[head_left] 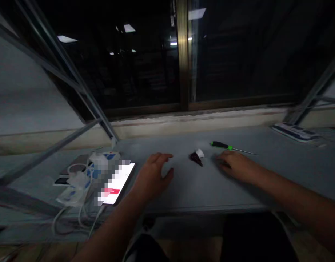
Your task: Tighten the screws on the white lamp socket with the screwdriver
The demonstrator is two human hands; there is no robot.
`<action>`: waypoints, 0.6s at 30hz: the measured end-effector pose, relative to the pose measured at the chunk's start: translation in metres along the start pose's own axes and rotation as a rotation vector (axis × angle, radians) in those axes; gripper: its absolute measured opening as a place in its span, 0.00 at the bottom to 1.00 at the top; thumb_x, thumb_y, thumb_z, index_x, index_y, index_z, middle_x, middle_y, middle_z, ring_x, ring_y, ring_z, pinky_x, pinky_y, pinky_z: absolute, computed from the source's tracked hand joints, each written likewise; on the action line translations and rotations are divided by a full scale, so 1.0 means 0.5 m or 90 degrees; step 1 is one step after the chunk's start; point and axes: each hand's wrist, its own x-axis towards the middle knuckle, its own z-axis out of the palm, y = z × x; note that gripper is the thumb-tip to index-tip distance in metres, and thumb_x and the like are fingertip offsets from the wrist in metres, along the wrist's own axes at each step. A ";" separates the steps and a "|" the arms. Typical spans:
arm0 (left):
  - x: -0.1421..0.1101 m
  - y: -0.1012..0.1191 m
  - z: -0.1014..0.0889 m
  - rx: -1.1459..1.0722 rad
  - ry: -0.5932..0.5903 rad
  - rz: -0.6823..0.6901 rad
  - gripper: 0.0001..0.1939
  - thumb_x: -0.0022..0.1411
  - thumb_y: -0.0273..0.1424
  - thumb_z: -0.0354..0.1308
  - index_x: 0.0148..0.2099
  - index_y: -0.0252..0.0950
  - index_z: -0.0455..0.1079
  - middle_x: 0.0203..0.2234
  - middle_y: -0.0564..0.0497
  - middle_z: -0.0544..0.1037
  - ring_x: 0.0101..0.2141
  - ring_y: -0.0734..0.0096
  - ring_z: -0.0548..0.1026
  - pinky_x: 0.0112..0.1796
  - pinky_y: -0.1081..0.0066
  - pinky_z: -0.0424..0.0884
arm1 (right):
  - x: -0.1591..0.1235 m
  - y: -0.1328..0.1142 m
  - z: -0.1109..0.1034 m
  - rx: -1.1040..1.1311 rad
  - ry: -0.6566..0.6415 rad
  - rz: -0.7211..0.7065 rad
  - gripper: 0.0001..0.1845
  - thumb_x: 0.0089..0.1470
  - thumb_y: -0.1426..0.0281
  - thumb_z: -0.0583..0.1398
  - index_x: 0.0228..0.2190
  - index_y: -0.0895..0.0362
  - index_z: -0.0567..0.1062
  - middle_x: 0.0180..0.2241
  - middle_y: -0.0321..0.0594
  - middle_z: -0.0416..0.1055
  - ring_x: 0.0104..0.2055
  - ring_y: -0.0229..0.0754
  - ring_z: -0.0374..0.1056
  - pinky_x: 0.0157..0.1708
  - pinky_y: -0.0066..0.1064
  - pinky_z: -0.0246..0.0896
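Dark red-and-white object (195, 157), untouched | left hand (154, 174): fingers spread wide | right hand (236, 165): fingers bent, parted, near screwdriver (222, 145)

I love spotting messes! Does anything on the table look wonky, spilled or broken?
The white cables look messy, bunched and looping at the left beside the lit screen. I see no spill. The small dark-red and white thing between the left hand and right hand is too blurry to call broken or not.
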 end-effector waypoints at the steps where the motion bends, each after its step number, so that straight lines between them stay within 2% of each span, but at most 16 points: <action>1: 0.031 0.011 0.027 -0.018 -0.023 0.005 0.22 0.65 0.31 0.60 0.60 0.33 0.72 0.54 0.39 0.78 0.57 0.48 0.73 0.60 0.48 0.69 | 0.011 -0.001 0.004 -0.003 -0.004 0.001 0.14 0.65 0.74 0.56 0.46 0.59 0.81 0.49 0.52 0.77 0.52 0.52 0.75 0.54 0.37 0.65; 3: 0.092 0.026 0.078 -0.072 -0.089 0.032 0.25 0.64 0.31 0.60 0.62 0.28 0.71 0.55 0.34 0.77 0.58 0.46 0.73 0.62 0.47 0.67 | 0.030 -0.004 0.012 -0.008 -0.011 0.003 0.14 0.63 0.77 0.55 0.41 0.60 0.82 0.44 0.52 0.78 0.49 0.51 0.76 0.51 0.37 0.65; 6: 0.170 0.027 0.142 -0.110 -0.148 0.074 0.29 0.63 0.34 0.65 0.63 0.27 0.70 0.57 0.33 0.76 0.60 0.44 0.73 0.63 0.49 0.66 | 0.050 -0.004 0.019 -0.017 -0.016 0.005 0.15 0.63 0.79 0.54 0.37 0.60 0.81 0.41 0.52 0.79 0.44 0.50 0.77 0.47 0.37 0.66; 9: 0.217 0.008 0.186 -0.156 -0.197 0.100 0.29 0.63 0.35 0.66 0.63 0.30 0.71 0.55 0.35 0.79 0.53 0.49 0.78 0.58 0.54 0.72 | 0.056 -0.001 0.019 -0.021 -0.022 0.002 0.16 0.63 0.80 0.53 0.39 0.60 0.81 0.40 0.52 0.79 0.42 0.49 0.77 0.44 0.36 0.67; 13: 0.227 -0.020 0.209 -0.226 -0.226 0.125 0.29 0.65 0.35 0.65 0.66 0.35 0.69 0.52 0.40 0.80 0.48 0.58 0.80 0.51 0.61 0.75 | 0.067 0.005 0.013 -0.022 -0.034 -0.004 0.14 0.62 0.79 0.56 0.40 0.58 0.81 0.40 0.49 0.79 0.43 0.48 0.77 0.44 0.35 0.66; 16: 0.214 -0.033 0.203 -0.268 -0.198 0.130 0.31 0.62 0.32 0.67 0.65 0.36 0.69 0.52 0.41 0.78 0.48 0.60 0.78 0.48 0.64 0.74 | 0.102 0.006 0.006 -0.031 -0.041 0.007 0.13 0.62 0.78 0.56 0.39 0.56 0.81 0.40 0.49 0.80 0.43 0.49 0.77 0.42 0.34 0.65; 18: 0.207 -0.037 0.193 -0.297 -0.162 0.146 0.26 0.61 0.32 0.68 0.61 0.37 0.72 0.50 0.43 0.78 0.47 0.60 0.77 0.47 0.65 0.72 | 0.136 0.003 0.004 -0.037 -0.043 0.023 0.14 0.61 0.78 0.56 0.39 0.57 0.82 0.39 0.50 0.80 0.42 0.49 0.77 0.40 0.33 0.63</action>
